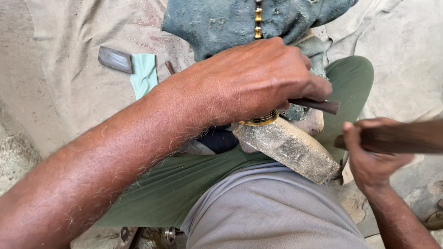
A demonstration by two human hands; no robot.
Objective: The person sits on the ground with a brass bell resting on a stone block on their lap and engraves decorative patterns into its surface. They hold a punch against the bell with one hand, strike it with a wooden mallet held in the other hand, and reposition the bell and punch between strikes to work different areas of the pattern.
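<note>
Head view | left hand [258,78] fingers clamped on chisel [318,105] over stone block [290,150] | right hand [369,157] fingers clamped on hammer handle [397,137], well apart

A brass ring [260,120] with ribbed golden edges lies flat on a rough grey stone block [288,147], mostly hidden, just right of centre. A dark, thin metal rod [318,105] juts toward 3 o'clock above it. A brown wooden handle [392,137] lies level, at 3 o'clock.
</note>
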